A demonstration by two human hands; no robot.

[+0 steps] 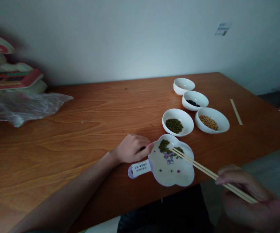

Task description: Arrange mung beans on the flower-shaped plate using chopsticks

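My right hand, partly blurred, is closed around a pair of chopsticks. Their tips are at the green beans in the upper part of a white flower-shaped plate with a lilac rim. A cartoon figure and small coloured motifs decorate the plate, and its handle carries a printed label. My left hand rests on the table with curled fingers, its thumb on the plate's left rim. Just behind the plate stands a white bowl holding green beans.
Three more white bowls stand behind: one with tan beans, one with dark beans, and a bowl near the wall. A pale strip lies at right. Clear plastic and a red-and-white toy sit at left.
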